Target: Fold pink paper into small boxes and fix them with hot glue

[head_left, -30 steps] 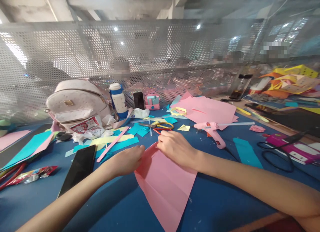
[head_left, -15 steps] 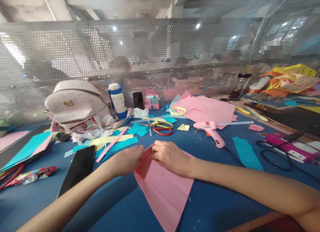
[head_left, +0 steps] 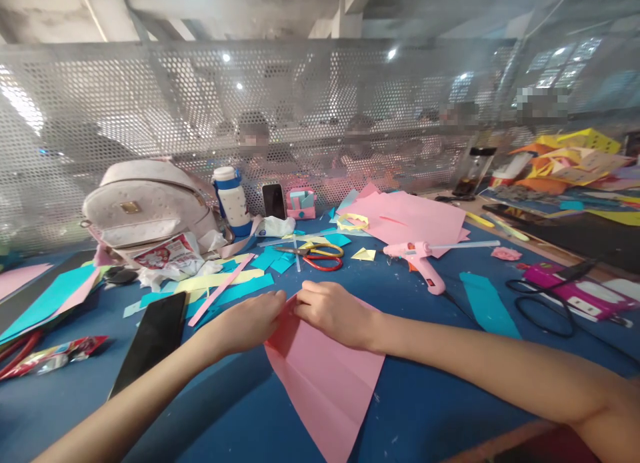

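Observation:
A pink sheet of paper [head_left: 333, 383] with crease lines hangs point-down toward me over the blue table. My left hand [head_left: 257, 320] is closed on its upper left edge, fingers curled and partly hidden. Close beside it, my right hand [head_left: 335, 313] pinches the top of the same sheet, where the paper bends up into a shaded fold. Beyond my hands lie scissors [head_left: 323, 256] with red and yellow handles. To their right rests a pink glue gun [head_left: 423, 266] with a clear glue stick in its back.
At the left are a black phone [head_left: 150, 340], a snack wrapper [head_left: 57, 355] and a pale backpack [head_left: 150, 206]. A bottle [head_left: 234, 203] stands behind paper scraps. More pink sheets [head_left: 415, 216] lie at the back; a magenta power strip [head_left: 575, 290] with cables is right. A perforated screen closes the far side.
The view has shifted slightly, so things sit a little further left. Both hands keep their hold on the pink paper, with hardly any movement between them.

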{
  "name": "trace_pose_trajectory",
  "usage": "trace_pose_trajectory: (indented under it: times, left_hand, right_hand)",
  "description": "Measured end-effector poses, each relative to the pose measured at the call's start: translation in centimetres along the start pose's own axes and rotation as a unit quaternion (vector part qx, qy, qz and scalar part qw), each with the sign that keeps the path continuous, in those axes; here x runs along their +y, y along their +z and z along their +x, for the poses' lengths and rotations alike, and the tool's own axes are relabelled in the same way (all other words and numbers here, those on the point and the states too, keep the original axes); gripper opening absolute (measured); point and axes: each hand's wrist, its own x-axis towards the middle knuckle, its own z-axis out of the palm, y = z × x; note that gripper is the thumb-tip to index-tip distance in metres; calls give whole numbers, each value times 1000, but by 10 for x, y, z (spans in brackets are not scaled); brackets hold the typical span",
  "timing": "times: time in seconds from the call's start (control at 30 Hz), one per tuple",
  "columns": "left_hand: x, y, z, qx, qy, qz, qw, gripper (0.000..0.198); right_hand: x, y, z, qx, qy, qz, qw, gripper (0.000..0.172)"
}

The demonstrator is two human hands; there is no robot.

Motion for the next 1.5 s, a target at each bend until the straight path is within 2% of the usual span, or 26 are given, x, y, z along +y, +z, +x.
trace_pose_trajectory:
  times: [0.13,0.27,0.43,0.47,0.53,0.6,0.63,0.7,0.87,1.0,1.13,1.27,1.37,1.43,1.5]
  left_hand:
    - [2,-2,-1,-2,1,-10,1000,17]
    - [0,0,-1,1,6,-8,1000,15]
    - [-6,1,1,17,5,2,1000,16]
    - [-7,-1,1,23,-1,4,1000,17]
    - [-10,-7,1,35,-15,7,999,18]
    - [-12,-15,1,50,-29,10,998,20]
    - [-12,-19,0,58,-35,12,998,21]
    - [-14,-26,0,71,-43,14,996,20]
    - [-15,-30,2,81,-42,9,996,19]
    - [-16,-27,6,96,-39,2,995,20]
    - [-19,-22,10,108,-47,-22,993,25]
    - [-24,-16,14,127,-44,-76,988,26]
    - [-28,-10,20,154,-39,-147,976,21]
    - [-29,-4,27,181,-38,-212,960,20]
    - [-27,5,33,221,-44,-289,931,28]
  right_hand:
    - [-6,-1,2,-24,-32,48,998,18]
    - [-2,-6,2,-9,-64,60,996,24]
    - [22,-38,2,22,-47,66,996,26]
    - [29,-46,1,38,-12,72,997,23]
    - [44,-58,-1,70,111,60,990,19]
    - [57,-61,-5,59,236,53,969,18]
    - [62,-59,-7,45,277,68,957,17]
    - [69,-51,-9,28,297,100,949,17]
    - [74,-33,-7,6,245,224,943,21]
    - [72,-24,-1,-17,200,338,920,30]
    - [64,-16,0,-29,182,401,898,29]
    - [60,-9,-2,-7,188,421,888,22]
    - [62,1,-4,25,199,437,877,28]
    - [62,10,-4,50,210,451,866,29]
    - [60,19,-3,71,224,470,851,30]
